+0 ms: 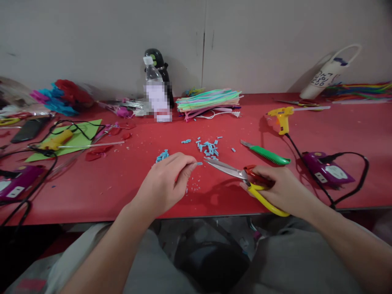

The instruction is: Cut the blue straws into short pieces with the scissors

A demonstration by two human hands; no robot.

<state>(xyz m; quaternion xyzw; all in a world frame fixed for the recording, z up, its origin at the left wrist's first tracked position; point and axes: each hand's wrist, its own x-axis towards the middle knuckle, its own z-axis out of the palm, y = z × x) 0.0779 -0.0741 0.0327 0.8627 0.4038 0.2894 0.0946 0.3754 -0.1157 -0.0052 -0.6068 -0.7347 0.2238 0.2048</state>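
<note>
My left hand [167,179] is closed in a pinch on a short light-blue piece [199,163] that pokes out past the fingertips. In my right hand [283,185] are scissors [226,168] with one red and one yellow handle. Their blades point left, and the tips stop just short of the pinched piece. Behind the blades lies a loose pile of short light-blue pieces [208,148]. Another small heap of blue pieces [162,155] is partly hidden behind my left hand. Tiny pale scraps [193,185] are scattered on the red table [128,196] between my hands.
A green utility knife [265,153] lies beyond my right hand. Past it are a yellow glue gun [281,118] and a purple power strip [327,168]. At the back stand a plastic bottle [157,98] and bundled pipe cleaners [210,100]. A second glue gun [56,141] lies left.
</note>
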